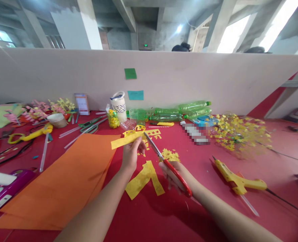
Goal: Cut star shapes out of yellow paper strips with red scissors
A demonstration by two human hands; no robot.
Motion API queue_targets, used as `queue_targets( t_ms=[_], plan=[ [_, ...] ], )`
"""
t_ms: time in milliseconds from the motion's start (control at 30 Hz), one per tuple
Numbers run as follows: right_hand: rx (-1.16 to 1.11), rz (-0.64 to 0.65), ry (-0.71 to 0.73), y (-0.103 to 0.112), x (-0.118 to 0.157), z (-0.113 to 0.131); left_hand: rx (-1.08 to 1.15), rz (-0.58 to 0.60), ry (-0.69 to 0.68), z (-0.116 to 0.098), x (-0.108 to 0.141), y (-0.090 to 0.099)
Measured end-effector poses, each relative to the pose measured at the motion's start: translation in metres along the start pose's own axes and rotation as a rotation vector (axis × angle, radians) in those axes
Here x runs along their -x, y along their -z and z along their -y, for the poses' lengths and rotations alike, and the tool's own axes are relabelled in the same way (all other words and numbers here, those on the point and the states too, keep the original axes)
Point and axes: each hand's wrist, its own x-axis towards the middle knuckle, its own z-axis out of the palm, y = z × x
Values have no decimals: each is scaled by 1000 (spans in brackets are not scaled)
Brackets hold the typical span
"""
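Nearest the wearer, the red table [141, 223] carries orange sheets [63, 181] at left, stacked slightly askew. Loose yellow pieces [139, 182] lie centrally, below the hands, probably left there for easy reach.

The left hand [131, 155] has thumb and fingers pinching a yellow strip [121, 142] near its right end, raised above the table; the grip presumably steadies that end against the tool. The right hand [169, 176] has its fingers curled round the red handles of the scissors [154, 146], which point up and leftward, tips at the strip's right end. Whether the blades bite into the strip cannot be made out from this view.

At right, a yellow glue gun [236, 179] rests well apart from the strip, nozzle pointing away from the wearer, seemingly parked clear of the work. Beyond the right hand sits a heap of small yellow stars [170, 155], apparently gathered separately from the star-holed scraps [154, 132] farther back.

Farther off, green bottles [166, 112] lie along the foot of the pale partition [189, 80], likely to spare working room; a white canister [118, 106] stands upright beside them.
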Motion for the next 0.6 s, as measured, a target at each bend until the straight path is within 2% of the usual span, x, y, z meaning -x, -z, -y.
queue_targets(
  t_ms=[267,600],
  plan=[
    [26,55,9,1,7,9,52,-48,19,-1,-2,1],
    [24,150,52,5,6,5,249,-65,143,-3,-4,2]
  ],
)
